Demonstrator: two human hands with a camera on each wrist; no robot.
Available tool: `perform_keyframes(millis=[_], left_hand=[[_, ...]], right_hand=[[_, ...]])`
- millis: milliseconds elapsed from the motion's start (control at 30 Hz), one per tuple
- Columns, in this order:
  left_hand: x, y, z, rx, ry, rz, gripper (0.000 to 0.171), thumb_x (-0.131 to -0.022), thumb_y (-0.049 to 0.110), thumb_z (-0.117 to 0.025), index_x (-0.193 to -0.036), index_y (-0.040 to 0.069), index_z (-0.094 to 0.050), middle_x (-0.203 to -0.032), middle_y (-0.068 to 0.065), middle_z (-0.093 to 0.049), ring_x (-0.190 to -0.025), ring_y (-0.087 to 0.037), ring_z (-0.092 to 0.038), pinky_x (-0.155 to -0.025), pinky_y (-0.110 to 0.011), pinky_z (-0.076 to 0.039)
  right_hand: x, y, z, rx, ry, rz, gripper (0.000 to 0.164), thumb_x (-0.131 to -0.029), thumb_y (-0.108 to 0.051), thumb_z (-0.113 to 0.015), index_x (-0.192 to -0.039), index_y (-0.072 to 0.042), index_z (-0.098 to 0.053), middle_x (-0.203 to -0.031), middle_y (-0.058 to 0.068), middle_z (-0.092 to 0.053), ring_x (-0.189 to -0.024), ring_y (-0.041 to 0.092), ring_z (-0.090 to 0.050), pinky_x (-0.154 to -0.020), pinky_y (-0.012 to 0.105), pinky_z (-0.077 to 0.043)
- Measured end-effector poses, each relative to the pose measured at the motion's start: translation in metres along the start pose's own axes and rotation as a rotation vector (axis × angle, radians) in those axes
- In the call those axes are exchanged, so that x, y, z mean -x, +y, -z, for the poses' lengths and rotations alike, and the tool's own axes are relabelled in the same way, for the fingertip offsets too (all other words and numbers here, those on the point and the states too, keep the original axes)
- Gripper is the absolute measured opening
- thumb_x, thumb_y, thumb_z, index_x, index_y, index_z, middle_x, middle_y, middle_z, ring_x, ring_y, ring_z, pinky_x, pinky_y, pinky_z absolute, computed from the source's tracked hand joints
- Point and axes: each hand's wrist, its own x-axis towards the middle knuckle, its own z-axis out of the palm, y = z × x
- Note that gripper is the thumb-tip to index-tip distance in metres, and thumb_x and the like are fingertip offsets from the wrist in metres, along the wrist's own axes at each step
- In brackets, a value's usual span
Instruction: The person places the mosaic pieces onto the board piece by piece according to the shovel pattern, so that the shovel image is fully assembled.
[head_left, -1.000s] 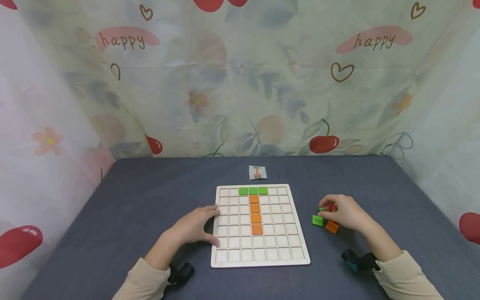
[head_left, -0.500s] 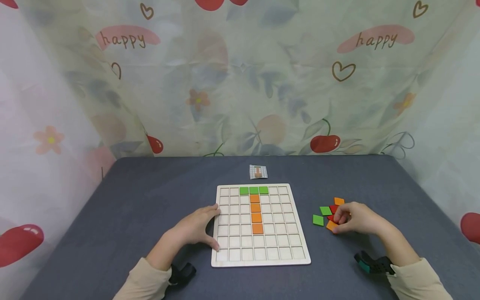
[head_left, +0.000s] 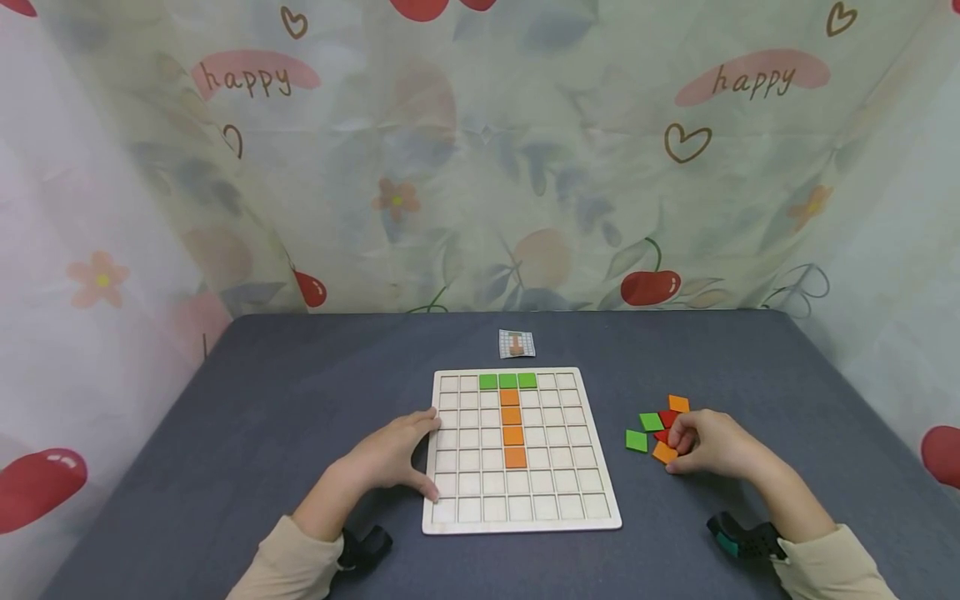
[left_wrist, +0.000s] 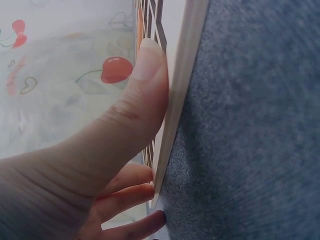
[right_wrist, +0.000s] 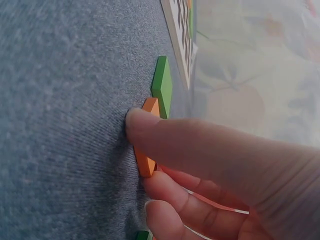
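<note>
A white gridded board (head_left: 551, 507) lies on the table. Green tiles (head_left: 507, 381) form a short row at its top, and orange tiles (head_left: 513, 436) run down below them. On the board's left edge rests my left hand (head_left: 386, 454), fingers extended and thumb (left_wrist: 147, 70) over the rim. Right of the board, my right hand (head_left: 716, 446) pinches an orange tile (right_wrist: 145, 165) lying on the table, thumb at one edge and a finger at another. Around it lie green tiles (head_left: 636, 441), red tiles (head_left: 667, 418) partly behind the fingers, and another orange tile (head_left: 678, 403).
A small card (head_left: 517, 343) with a printed grid pattern lies beyond the board. The dark cloth-covered table (head_left: 330, 367) ends at a patterned curtain (head_left: 480, 167), which also hangs along both sides. Each wrist wears a black device (head_left: 742, 536).
My right hand has shifted right and towards me, from above the green and red tiles to the nearer orange tile. The farther orange tile has come into view. My left hand stays put.
</note>
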Motion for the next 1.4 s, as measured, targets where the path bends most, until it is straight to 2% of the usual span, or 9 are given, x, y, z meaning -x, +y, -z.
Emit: perform_keyframes(millis=[300,567,867,1067,1400], left_hand=[[0.000,-0.002,-0.001,0.000,0.005,-0.015,0.101,-0.057,0.042,-0.086,-0.138,0.001,-0.043,-0.150,-0.016,-0.034,-0.138,-0.033,-0.034,-0.110,-0.047,-0.032],[-0.001,-0.002,-0.001,-0.012,0.013,-0.004,0.100,-0.056,0.042,-0.086,-0.138,0.002,-0.044,-0.150,-0.014,-0.035,-0.138,-0.032,-0.034,-0.110,-0.046,-0.033],[-0.001,-0.002,-0.001,-0.002,0.016,-0.008,0.100,-0.056,0.042,-0.086,-0.137,0.002,-0.044,-0.150,-0.015,-0.035,-0.137,-0.033,-0.035,-0.109,-0.047,-0.033],[-0.001,-0.003,-0.002,0.002,0.015,-0.007,0.101,-0.055,0.042,-0.086,-0.137,0.002,-0.044,-0.149,-0.015,-0.035,-0.137,-0.033,-0.035,-0.109,-0.047,-0.034],[-0.001,-0.002,-0.001,-0.002,0.016,-0.009,0.099,-0.057,0.042,-0.086,-0.138,0.002,-0.044,-0.149,-0.015,-0.035,-0.137,-0.033,-0.035,-0.109,-0.047,-0.033]], right_hand=[[0.000,-0.005,0.002,0.015,-0.001,0.001,0.028,-0.067,-0.018,-0.081,-0.082,-0.005,-0.061,-0.075,0.000,-0.059,-0.068,0.011,-0.049,-0.058,0.022,-0.041],[0.000,-0.018,0.000,0.015,0.036,0.095,0.024,-0.069,-0.018,-0.078,-0.084,-0.006,-0.063,-0.073,-0.003,-0.060,-0.063,0.003,-0.046,-0.056,0.020,-0.041],[-0.004,-0.035,-0.007,-0.002,0.061,0.126,0.021,-0.071,-0.013,-0.076,-0.085,-0.006,-0.063,-0.074,-0.002,-0.059,-0.059,0.003,-0.044,-0.054,0.018,-0.040],[-0.007,-0.044,-0.012,-0.022,0.054,0.162,0.022,-0.071,-0.011,-0.075,-0.088,-0.005,-0.062,-0.078,-0.001,-0.058,-0.063,0.003,-0.046,-0.056,0.019,-0.042],[-0.010,-0.059,-0.021,0.024,0.081,0.174,0.021,-0.071,-0.013,-0.076,-0.086,-0.010,-0.063,-0.079,-0.002,-0.056,-0.071,0.009,-0.050,-0.063,0.020,-0.045]])
